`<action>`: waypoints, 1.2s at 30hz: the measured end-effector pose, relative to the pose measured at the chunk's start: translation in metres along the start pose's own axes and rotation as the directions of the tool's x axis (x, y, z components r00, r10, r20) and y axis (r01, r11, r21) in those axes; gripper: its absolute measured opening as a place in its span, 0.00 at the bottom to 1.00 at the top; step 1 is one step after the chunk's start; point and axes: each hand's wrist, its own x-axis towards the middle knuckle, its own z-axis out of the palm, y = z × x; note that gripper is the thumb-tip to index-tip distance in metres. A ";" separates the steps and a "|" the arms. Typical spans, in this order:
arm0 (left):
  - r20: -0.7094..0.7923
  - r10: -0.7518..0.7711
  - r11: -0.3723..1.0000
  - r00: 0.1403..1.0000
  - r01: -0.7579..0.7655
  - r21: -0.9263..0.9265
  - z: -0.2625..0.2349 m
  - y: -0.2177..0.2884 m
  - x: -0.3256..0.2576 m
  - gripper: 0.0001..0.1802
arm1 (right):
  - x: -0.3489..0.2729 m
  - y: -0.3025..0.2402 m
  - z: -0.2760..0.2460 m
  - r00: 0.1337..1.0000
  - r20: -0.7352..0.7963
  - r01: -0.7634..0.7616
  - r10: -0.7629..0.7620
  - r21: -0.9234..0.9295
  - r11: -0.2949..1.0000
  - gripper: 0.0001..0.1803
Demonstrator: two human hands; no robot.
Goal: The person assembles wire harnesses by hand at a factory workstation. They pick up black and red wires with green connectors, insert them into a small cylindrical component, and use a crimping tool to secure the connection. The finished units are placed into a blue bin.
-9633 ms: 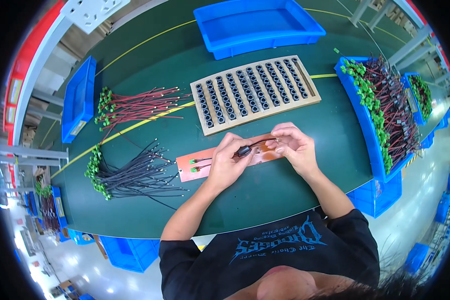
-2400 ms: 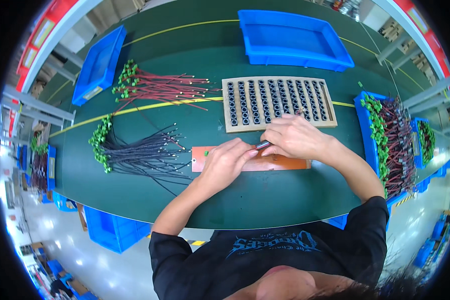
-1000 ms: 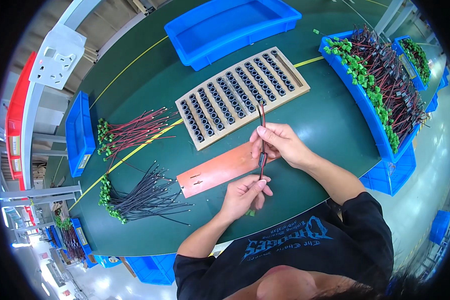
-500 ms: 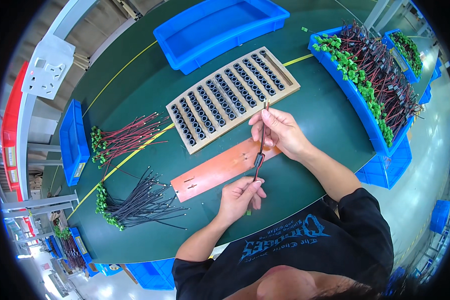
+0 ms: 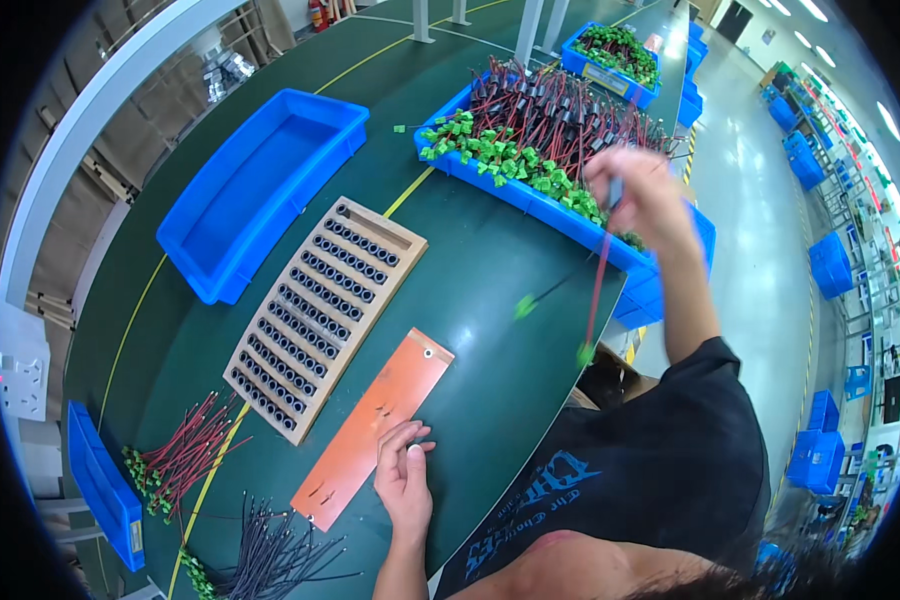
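Observation:
My right hand (image 5: pixel 655 200), smeared by motion, is raised at the near edge of a blue bin (image 5: pixel 535 205) heaped with red-and-black wire harnesses (image 5: pixel 560 105) with green connectors. It grips a wire harness (image 5: pixel 597 290); one red and one black wire hang down, each ending in a green connector. A dark core is partly visible between the fingers. My left hand (image 5: pixel 405 475) rests at the near edge of an orange board (image 5: pixel 370 425), its fingers loosely bent and apart, holding nothing. Beyond the board lies a wooden tray (image 5: pixel 395 235) with rows of black cylindrical cores.
An empty blue bin (image 5: pixel 210 275) stands at the left, a narrower blue bin (image 5: pixel 105 490) at the near left. Bundles of red wires (image 5: pixel 185 440) and black wires (image 5: pixel 275 550) lie beside it. Farther back is another filled blue bin (image 5: pixel 615 85). The green table's edge (image 5: pixel 540 435) runs beside me.
The view has swung right. My right hand has carried the harness from above the orange board to the filled bin. My left hand has let go of it and dropped beside the board.

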 end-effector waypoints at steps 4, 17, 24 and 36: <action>0.002 -0.012 0.997 1.000 0.012 0.077 0.000 0.000 -0.001 0.11 | 0.043 -0.014 -0.101 0.960 -0.243 -0.139 0.139 0.019 0.990 0.15; -0.007 0.019 0.970 1.000 -0.017 0.244 0.008 0.003 -0.002 0.06 | 0.103 0.092 -0.142 0.903 -0.082 -0.021 -0.421 -0.989 0.147 0.12; 0.099 0.166 0.873 0.981 -0.193 0.447 0.004 0.004 0.001 0.07 | 0.086 0.105 0.158 0.795 0.555 0.591 -0.245 -0.619 0.517 0.10; 0.201 0.334 0.789 0.921 -0.390 0.475 -0.006 0.020 -0.009 0.07 | 0.163 0.214 0.264 0.799 0.384 0.598 -0.464 -0.588 0.544 0.12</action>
